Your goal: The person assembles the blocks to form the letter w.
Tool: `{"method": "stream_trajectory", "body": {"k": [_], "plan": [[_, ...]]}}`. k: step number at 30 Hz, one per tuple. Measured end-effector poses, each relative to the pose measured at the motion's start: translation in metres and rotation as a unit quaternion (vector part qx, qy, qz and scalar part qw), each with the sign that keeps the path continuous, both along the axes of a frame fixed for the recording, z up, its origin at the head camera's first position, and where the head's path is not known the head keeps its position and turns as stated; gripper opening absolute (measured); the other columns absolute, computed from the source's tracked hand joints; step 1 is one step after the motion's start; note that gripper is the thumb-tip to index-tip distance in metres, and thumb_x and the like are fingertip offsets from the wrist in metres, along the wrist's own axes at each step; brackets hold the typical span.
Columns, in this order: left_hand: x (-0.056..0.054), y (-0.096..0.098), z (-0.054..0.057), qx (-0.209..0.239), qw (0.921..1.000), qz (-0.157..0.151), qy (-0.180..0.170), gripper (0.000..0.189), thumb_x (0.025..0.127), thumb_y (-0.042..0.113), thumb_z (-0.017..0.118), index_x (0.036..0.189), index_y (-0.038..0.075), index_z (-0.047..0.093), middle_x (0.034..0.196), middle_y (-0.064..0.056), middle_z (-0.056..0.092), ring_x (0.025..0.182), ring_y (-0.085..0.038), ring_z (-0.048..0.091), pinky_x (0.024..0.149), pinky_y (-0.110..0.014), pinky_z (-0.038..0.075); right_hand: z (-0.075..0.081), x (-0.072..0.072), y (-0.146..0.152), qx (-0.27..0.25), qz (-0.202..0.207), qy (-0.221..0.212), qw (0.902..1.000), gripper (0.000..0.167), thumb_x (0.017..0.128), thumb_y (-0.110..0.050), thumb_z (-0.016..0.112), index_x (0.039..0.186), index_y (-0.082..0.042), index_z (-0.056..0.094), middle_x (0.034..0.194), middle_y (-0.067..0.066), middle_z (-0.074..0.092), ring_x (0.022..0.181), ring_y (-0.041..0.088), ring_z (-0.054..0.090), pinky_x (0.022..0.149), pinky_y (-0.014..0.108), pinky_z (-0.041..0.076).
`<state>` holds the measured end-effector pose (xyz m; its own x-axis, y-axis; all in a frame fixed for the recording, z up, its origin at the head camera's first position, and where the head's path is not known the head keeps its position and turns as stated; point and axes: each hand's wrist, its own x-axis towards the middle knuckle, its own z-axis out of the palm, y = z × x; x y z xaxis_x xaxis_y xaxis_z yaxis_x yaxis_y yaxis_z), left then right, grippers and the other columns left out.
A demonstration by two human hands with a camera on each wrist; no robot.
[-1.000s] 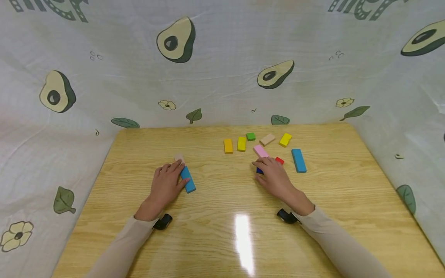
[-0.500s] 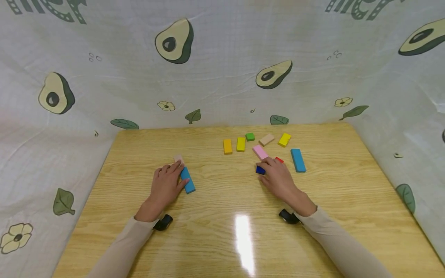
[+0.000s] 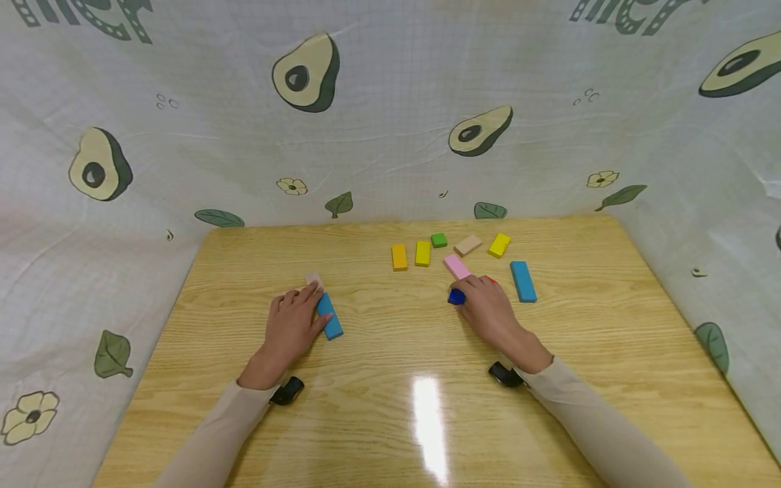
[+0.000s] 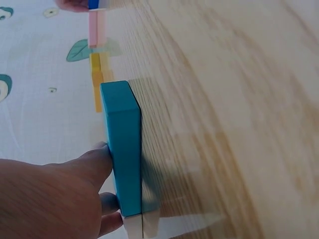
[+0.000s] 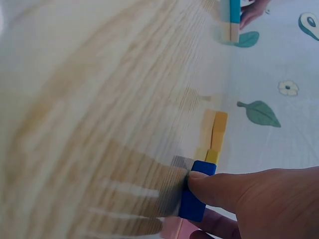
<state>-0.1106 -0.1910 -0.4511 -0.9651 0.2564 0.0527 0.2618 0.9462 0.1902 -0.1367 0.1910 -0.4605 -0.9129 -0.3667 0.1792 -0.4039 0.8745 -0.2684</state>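
My left hand (image 3: pixel 291 324) rests from above on a light blue rectangular block (image 3: pixel 329 316) and a pale wooden block (image 3: pixel 314 278) set end to end on the table. The left wrist view has the thumb and fingertips along the upper face of the light blue block (image 4: pixel 124 149). With thumb and fingers my right hand (image 3: pixel 488 310) pinches a small dark blue block (image 3: pixel 456 296), held tilted in the right wrist view (image 5: pixel 198 194). A pink block (image 3: pixel 456 266) lies just beyond those fingers, and a red block (image 3: pixel 491 279) is mostly hidden behind the knuckles.
Along the back lie an orange block (image 3: pixel 399 257), a yellow block (image 3: pixel 423 253), a green block (image 3: pixel 438 240), a tan block (image 3: pixel 468 245) and another yellow block (image 3: pixel 499 245). A second light blue block (image 3: pixel 523 281) lies right of my right hand. Patterned cloth (image 3: pixel 390 135) borders the table.
My right hand has closed its thumb and fingers on the dark blue block, which now shows turned and tilted. The red block is more covered. My left hand and its two blocks stay put.
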Motion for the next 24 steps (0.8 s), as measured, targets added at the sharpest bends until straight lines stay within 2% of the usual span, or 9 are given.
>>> {"method": "stream_trajectory", "body": {"k": [5,10,19,24], "plan": [[0.0,0.0,0.0,-0.002,1.0,0.004,-0.006,0.056,0.104,0.032,0.069,0.15,0.002,0.059,0.159,-0.019,0.05,0.135,-0.046,0.05,0.113,-0.062,0.037,0.0,-0.001,-0.004,-0.003,0.003,0.001,1.0,0.035,0.087,-0.005,0.087,0.12,-0.003,0.074,0.113,0.015,0.073,0.105,0.037,0.065,0.093,0.052,0.055],[0.0,-0.001,-0.001,-0.003,1.0,0.005,-0.007,0.057,0.104,0.032,0.069,0.151,0.002,0.057,0.16,-0.019,0.049,0.136,-0.045,0.049,0.114,-0.062,0.036,0.004,0.001,-0.016,-0.009,0.019,-0.004,0.9998,0.036,0.086,-0.008,0.089,0.12,-0.003,0.075,0.113,0.013,0.075,0.106,0.034,0.065,0.094,0.049,0.056],[0.001,-0.001,-0.001,0.003,0.9996,-0.007,0.026,0.055,0.102,0.031,0.072,0.147,0.0,0.061,0.155,-0.02,0.053,0.13,-0.045,0.053,0.109,-0.061,0.039,0.013,0.009,-0.051,0.004,0.067,-0.015,0.9976,0.039,0.087,-0.011,0.089,0.122,-0.005,0.074,0.116,0.011,0.074,0.109,0.034,0.066,0.099,0.049,0.054],[-0.001,-0.002,-0.004,0.009,1.0,-0.001,0.003,0.057,0.103,0.031,0.071,0.15,0.001,0.058,0.159,-0.02,0.05,0.133,-0.046,0.051,0.112,-0.063,0.037,0.016,0.012,-0.073,-0.003,0.087,-0.034,0.9956,0.037,0.088,-0.013,0.089,0.122,-0.008,0.075,0.117,0.009,0.074,0.11,0.032,0.064,0.099,0.049,0.053]]}}
